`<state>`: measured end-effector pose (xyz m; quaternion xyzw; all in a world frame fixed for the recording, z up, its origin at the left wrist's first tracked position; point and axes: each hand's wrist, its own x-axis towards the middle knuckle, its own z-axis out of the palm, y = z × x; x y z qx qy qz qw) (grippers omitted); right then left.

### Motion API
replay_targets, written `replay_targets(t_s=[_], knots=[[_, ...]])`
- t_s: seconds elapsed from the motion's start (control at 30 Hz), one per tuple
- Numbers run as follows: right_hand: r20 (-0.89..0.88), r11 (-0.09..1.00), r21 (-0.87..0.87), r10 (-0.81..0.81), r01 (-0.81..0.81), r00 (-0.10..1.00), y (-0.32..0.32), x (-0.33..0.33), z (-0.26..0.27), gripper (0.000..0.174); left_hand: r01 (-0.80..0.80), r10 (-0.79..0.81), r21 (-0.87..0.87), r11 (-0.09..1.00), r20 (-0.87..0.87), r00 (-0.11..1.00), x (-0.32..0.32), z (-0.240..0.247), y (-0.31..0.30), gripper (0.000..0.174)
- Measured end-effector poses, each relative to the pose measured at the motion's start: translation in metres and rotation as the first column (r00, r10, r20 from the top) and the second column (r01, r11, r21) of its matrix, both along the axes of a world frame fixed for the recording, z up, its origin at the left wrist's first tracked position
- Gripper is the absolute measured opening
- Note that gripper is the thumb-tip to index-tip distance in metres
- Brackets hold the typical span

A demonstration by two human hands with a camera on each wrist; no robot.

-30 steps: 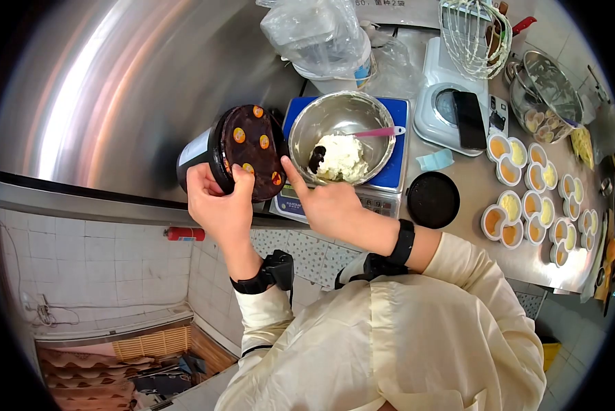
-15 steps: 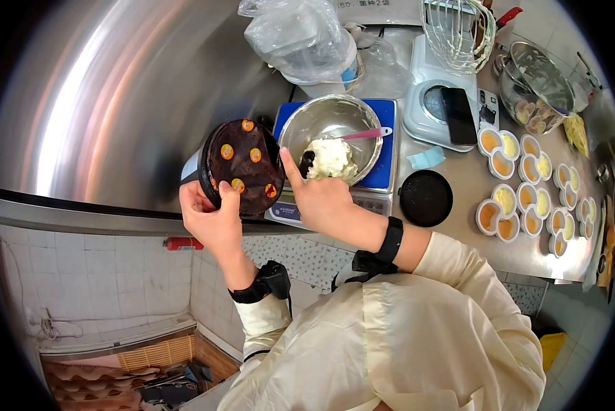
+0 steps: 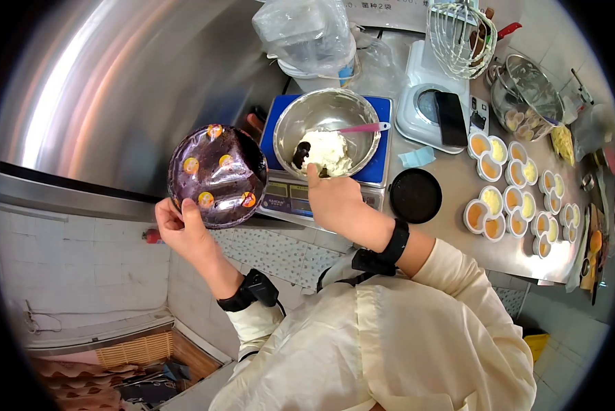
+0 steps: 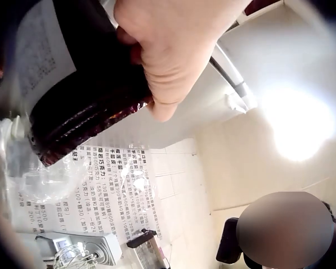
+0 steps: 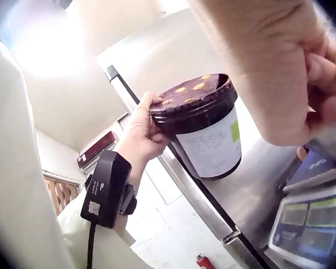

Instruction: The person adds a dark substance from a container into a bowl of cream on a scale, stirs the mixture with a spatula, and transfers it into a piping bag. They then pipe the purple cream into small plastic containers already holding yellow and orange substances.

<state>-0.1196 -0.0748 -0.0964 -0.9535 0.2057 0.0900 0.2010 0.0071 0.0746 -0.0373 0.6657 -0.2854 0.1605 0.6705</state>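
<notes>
At the left of the head view, my left hand [image 3: 194,236] grips a dark tub [image 3: 215,178] by its near edge, thumb on top. The tub's film seal has orange round marks and is folded back on the right side; a white label [image 5: 210,145] shows in the right wrist view. My right hand [image 3: 341,209] holds nothing, its index finger stretched over the near rim of a steel bowl [image 3: 290,123], the other fingers curled. White cream [image 3: 331,152] with a dark blob [image 3: 300,152] lies in the bowl, with a pink-handled utensil [image 3: 362,128]. Under the bowl is a blue-topped scale [image 3: 383,151].
A black round lid [image 3: 415,196] lies right of the scale. Several three-part cups [image 3: 485,219] with orange and yellow fillings stand farther right. Behind are a second scale [image 3: 417,127] with a phone [image 3: 451,120], a whisk [image 3: 461,41] and a plastic-covered bucket [image 3: 314,68].
The tub in my left hand has moved left and down, its top turned more toward the head camera. My right hand has moved right, from the tub's edge to the bowl's near rim.
</notes>
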Motion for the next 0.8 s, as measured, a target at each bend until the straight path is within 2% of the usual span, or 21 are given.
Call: replay_targets(t_s=[0.07,0.27,0.37,0.43,0.57,0.63,0.67,0.73,0.8], knots=[[0.011,0.999,-0.052,0.002,-0.001,1.000,0.004,-0.001,-0.002,0.069,0.012,-0.013,-0.037,0.999,-0.027,1.000,0.006,-0.006,0.014,0.014],[-0.032,0.993,-0.117,0.018,-0.022,0.999,0.018,-0.004,0.002,0.065,0.000,-0.007,-0.081,0.997,-0.081,0.997,0.004,-0.008,0.038,0.013],[0.002,0.988,-0.149,-0.034,0.034,0.999,0.023,-0.002,-0.004,0.064,-0.002,-0.006,-0.082,0.997,-0.090,0.996,0.004,-0.010,0.046,0.014],[0.123,0.979,-0.190,-0.046,0.069,0.991,0.025,-0.004,-0.010,0.058,0.013,-0.022,-0.096,0.995,-0.092,0.995,0.005,-0.011,0.051,0.014],[0.213,0.986,-0.167,0.007,0.030,0.977,0.021,-0.021,0.005,0.052,0.020,-0.033,-0.122,0.992,-0.109,0.993,0.010,-0.012,0.056,0.015],[0.326,0.995,-0.050,-0.063,0.084,0.943,0.017,-0.033,0.023,0.049,-0.004,-0.012,-0.137,0.991,-0.118,0.993,0.012,-0.013,0.062,0.016],[0.407,0.978,-0.166,-0.046,0.123,0.912,0.013,-0.036,0.017,0.047,0.005,-0.023,-0.147,0.989,-0.125,0.992,0.011,-0.012,0.064,0.018],[0.484,0.963,-0.207,-0.054,0.174,0.873,0.007,-0.043,0.017,0.048,-0.007,-0.013,-0.151,0.989,-0.126,0.992,0.011,-0.011,0.072,0.021],[0.442,0.959,-0.244,-0.025,0.147,0.897,0.009,-0.046,0.014,0.050,-0.023,-0.012,-0.221,0.975,-0.153,0.988,0.012,-0.010,0.074,0.018]])
